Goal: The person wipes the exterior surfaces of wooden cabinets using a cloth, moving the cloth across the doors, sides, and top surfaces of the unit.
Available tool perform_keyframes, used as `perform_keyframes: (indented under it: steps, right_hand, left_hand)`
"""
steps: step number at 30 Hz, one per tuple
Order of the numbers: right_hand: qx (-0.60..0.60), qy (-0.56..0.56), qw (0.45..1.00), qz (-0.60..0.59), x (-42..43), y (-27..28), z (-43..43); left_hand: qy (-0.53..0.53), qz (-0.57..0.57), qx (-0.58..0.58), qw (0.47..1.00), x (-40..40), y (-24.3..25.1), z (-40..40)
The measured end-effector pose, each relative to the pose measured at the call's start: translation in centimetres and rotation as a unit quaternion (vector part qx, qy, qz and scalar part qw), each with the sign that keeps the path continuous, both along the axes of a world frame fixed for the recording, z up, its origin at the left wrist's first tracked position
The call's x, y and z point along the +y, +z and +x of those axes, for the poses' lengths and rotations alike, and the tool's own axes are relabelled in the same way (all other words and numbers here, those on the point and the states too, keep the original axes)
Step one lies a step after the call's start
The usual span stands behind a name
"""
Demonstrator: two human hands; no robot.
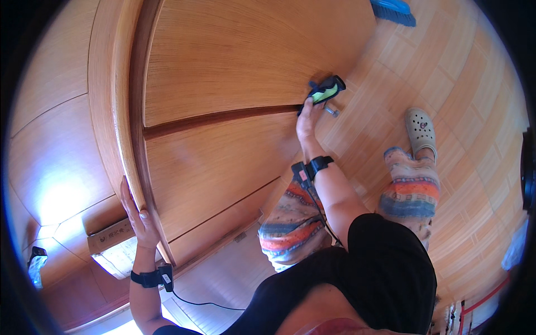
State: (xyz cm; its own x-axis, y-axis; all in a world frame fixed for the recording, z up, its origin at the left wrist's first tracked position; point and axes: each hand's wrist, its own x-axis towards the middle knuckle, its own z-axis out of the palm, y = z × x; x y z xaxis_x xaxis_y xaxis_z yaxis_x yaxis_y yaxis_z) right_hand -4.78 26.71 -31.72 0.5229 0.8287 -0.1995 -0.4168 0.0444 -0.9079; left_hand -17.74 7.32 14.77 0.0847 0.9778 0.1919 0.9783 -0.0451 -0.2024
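Note:
My left hand lies along the raised wooden edge of a wooden cabinet at left, fingers extended and thumb on the near side. My right hand reaches forward, fingers around a dark and lime-green object held against the wooden panels. It looks like a fabric item, but its exact kind is unclear. Just below it a small shiny cylinder sticks out, perhaps a knob. Dark grooves divide the panels. Each wrist wears a black strap with a small wired device.
Behind the left hand stands a cardboard box bearing writing. A clear plastic-wrapped item sits at far left. A blue brush lies on the wood-look floor at top right. My foot wears a beige clog.

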Motion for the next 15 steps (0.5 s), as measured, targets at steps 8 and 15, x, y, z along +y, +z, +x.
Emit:
perform_keyframes:
  steps: [8, 15]
  right_hand:
    - [0.127, 0.004, 0.985, -0.115, 0.4, -4.8, -0.4]
    - [0.02, 0.111, 0.991, -0.071, -4.6, 5.0, -0.5]
  left_hand:
    - [-0.01, -0.001, 0.031, 0.999, 0.4, -0.3, 0.1]
    - [-0.012, 0.004, 0.04, 0.999, 1.3, -0.8, 1.1]
